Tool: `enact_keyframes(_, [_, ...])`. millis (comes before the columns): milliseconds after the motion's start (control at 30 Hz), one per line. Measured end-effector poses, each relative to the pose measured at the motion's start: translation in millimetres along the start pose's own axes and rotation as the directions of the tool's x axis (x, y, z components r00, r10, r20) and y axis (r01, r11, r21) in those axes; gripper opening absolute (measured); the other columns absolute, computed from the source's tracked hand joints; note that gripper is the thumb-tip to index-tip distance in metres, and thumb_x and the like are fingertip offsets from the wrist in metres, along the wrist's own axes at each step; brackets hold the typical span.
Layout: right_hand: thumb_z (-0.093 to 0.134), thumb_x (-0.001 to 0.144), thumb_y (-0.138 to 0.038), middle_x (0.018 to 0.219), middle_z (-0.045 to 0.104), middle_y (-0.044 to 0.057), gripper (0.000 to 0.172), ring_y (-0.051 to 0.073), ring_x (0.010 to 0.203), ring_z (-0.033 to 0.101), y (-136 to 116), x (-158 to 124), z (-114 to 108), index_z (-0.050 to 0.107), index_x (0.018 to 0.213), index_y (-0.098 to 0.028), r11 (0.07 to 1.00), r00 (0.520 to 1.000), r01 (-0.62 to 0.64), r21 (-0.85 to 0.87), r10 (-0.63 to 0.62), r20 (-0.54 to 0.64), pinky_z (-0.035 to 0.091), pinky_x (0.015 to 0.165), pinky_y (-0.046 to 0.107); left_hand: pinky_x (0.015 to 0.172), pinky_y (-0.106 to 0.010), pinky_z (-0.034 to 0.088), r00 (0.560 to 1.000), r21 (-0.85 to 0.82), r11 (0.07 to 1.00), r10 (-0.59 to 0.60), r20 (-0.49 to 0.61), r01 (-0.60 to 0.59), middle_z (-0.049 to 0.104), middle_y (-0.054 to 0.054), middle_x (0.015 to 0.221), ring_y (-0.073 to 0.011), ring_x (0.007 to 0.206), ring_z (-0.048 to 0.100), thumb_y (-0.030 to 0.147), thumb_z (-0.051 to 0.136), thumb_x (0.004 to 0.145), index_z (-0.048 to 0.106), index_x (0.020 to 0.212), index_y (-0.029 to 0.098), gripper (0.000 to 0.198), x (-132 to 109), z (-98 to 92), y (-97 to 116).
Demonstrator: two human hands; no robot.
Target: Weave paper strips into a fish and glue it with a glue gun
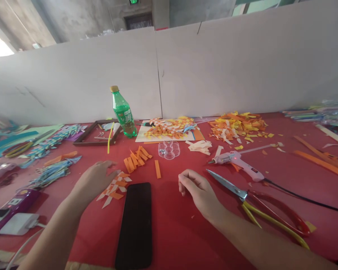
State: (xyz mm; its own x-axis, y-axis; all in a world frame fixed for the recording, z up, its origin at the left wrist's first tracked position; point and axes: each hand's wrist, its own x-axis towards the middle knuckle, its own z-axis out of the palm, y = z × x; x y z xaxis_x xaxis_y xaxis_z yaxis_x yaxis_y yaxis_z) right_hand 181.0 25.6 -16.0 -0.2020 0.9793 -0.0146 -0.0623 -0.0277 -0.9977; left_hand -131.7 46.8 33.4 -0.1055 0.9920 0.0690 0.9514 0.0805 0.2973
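My left hand (pixel 97 180) is over the left side of the red table, its fingers stretched forward and the thumb apart. Right beside its thumb lies a woven piece of orange and white paper strips (pixel 116 187); whether they touch is hard to tell. My right hand (pixel 197 189) is curled closed above the table, thumb against the fingers, and anything inside is hidden. Between the hands lie a black phone (pixel 135 225) and a single orange paper strip (pixel 157 169). Folded orange strips (pixel 136 158) sit just beyond my left hand.
Scissors (pixel 242 195) and a glue gun (pixel 242 165) lie at right. Behind are a clear flower-shaped tray (pixel 169 150), cream strips (pixel 199 147), a green bottle (pixel 124 114), a brown frame (pixel 86 143) and an orange-yellow paper pile (pixel 236 125). A purple power strip (pixel 19 204) lies left.
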Motion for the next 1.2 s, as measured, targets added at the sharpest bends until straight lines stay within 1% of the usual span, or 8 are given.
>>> enact_keyframes(100, [0.058,0.084,-0.05,0.059,0.053,-0.002,0.036,0.012,0.057,0.049,-2.0,-0.9,0.8,0.053,0.064,-0.021,1.0,1.0,-0.004,-0.011,0.004,0.009,0.04,0.057,0.026,0.082,-0.052,0.049,0.999,0.047,0.998,0.047,-0.026,-0.046,0.07,-0.018,0.114,-0.0406,0.097,0.067,0.039,0.05,0.083,0.068,0.112,0.017,0.041,11.8,2.5,19.7])
enact_keyframes(267, [0.057,0.085,-0.049,0.06,0.052,-0.002,0.036,0.012,0.058,0.049,-2.5,-2.1,0.3,0.052,0.064,-0.021,0.999,1.0,0.001,-0.037,-0.001,0.014,0.039,0.057,0.026,0.092,-0.041,0.047,0.979,0.045,0.979,0.201,-0.017,-0.2,0.07,-0.011,0.118,-0.0337,0.108,0.063,0.037,0.054,0.084,0.069,0.111,0.022,0.034,38.7,29.0,51.8])
enact_keyframes(367, [0.054,0.087,-0.048,0.061,0.052,-0.002,0.036,0.012,0.059,0.049,-2.6,-5.0,0.2,0.051,0.065,-0.021,0.998,1.0,0.006,-0.059,-0.004,0.031,0.04,0.059,0.026,0.093,-0.042,0.046,0.97,0.06,0.969,0.241,-0.042,-0.239,0.07,-0.014,0.115,-0.0347,0.111,0.061,0.033,0.056,0.085,0.067,0.115,0.019,0.035,43.6,45.1,60.3])
enact_keyframes(467, [0.054,0.089,-0.046,0.063,0.052,-0.002,0.034,0.012,0.061,0.049,-1.3,-8.7,0.3,0.051,0.067,-0.02,0.997,0.999,0.004,-0.077,0.001,0.055,0.039,0.06,0.026,0.091,-0.042,0.046,0.962,0.071,0.962,0.268,-0.049,-0.264,0.071,-0.013,0.11,-0.0332,0.106,0.062,0.029,0.054,0.086,0.066,0.114,0.019,0.033,40.8,52.3,59.5])
enact_keyframes(633, [0.051,0.091,-0.044,0.063,0.051,-0.003,0.032,0.011,0.06,0.046,-0.2,-12.3,-0.1,0.051,0.07,-0.02,0.993,0.995,0.006,-0.117,0.005,0.095,0.037,0.057,0.025,0.09,-0.041,0.047,0.96,0.066,0.962,0.271,-0.069,-0.266,0.071,-0.013,0.111,-0.0322,0.107,0.062,0.023,0.049,0.087,0.064,0.119,0.016,0.036,39.5,53.8,48.7])
enact_keyframes(800, [0.05,0.092,-0.042,0.063,0.049,-0.003,0.031,0.01,0.058,0.042,-3.7,-12.6,0.0,0.049,0.07,-0.02,0.989,0.989,0.01,-0.146,0.012,0.145,0.034,0.055,0.025,0.083,-0.04,0.049,0.964,0.037,0.969,0.247,-0.099,-0.244,0.073,-0.013,0.105,-0.0306,0.097,0.066,0.024,0.048,0.086,0.066,0.111,0.015,0.032,42.7,55.8,43.7])
enact_keyframes(1067, [0.05,0.092,-0.043,0.064,0.05,-0.003,0.032,0.01,0.058,0.044,-3.5,-17.8,-3.1,0.049,0.071,-0.019,0.99,0.97,0.002,-0.138,0.031,0.239,0.035,0.055,0.024,0.081,-0.04,0.047,0.956,-0.059,0.977,0.187,-0.225,-0.205,0.076,-0.008,0.095,-0.03,0.093,0.064,0.027,0.053,0.086,0.066,0.111,0.02,0.029,33.7,43.1,57.2])
enact_keyframes(1200, [0.05,0.093,-0.037,0.065,0.053,-0.002,0.028,0.011,0.061,0.049,-5.7,-23.4,-3.7,0.051,0.072,-0.019,0.967,0.953,0.121,-0.225,-0.05,0.297,0.038,0.057,0.023,0.077,-0.035,0.048,0.94,-0.182,0.959,0.157,-0.304,-0.219,0.076,-0.003,0.088,-0.0249,0.084,0.065,0.029,0.061,0.084,0.066,0.108,0.024,0.025,23.8,36.5,67.6])
